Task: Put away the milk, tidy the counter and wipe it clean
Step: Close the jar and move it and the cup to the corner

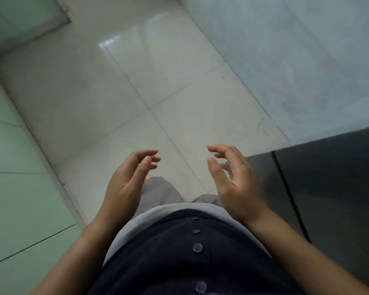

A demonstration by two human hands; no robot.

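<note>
I look straight down at a pale tiled floor [119, 86]. My left hand [128, 179] hangs in front of my waist, palm turned inward, fingers loosely curved, holding nothing. My right hand [234, 179] mirrors it a short way to the right, also empty and slightly blurred. Neither milk, counter nor cloth is in view.
A dark glossy cabinet or appliance front [328, 188] stands close on my right. A grey wall [296, 50] runs behind it. Green wall tiles [13, 167] line the left side. My dark buttoned shirt [190, 258] fills the bottom of the view.
</note>
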